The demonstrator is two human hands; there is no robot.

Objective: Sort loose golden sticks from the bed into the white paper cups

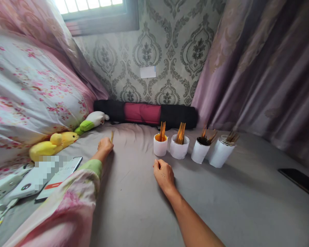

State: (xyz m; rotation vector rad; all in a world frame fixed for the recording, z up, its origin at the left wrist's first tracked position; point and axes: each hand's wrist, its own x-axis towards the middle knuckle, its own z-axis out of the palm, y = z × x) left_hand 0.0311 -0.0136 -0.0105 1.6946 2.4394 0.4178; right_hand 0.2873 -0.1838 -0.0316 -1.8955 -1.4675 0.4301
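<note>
My left hand [105,146] is closed around a few thin brown sticks [112,136], whose tips poke up past the fingers. It is left of the cups, just above or on the grey sheet. My right hand [164,173] rests in a loose fist in front of the cups, and nothing sticks out of it. Four paper-wrapped white containers stand in a row: a cup with a yellow inside [160,147], a wider cup [179,150], a dark-filled cup [200,153] and a taller jar [221,154]. Each has thin sticks standing in it.
Plush toys, one yellow [50,147] and one white-green [92,121], lie at the left. Nearer are a phone [67,168], a white box [31,187] and a power strip [5,187]. A black-red roll [141,113] lies along the wall. A dark phone [301,181] is far right.
</note>
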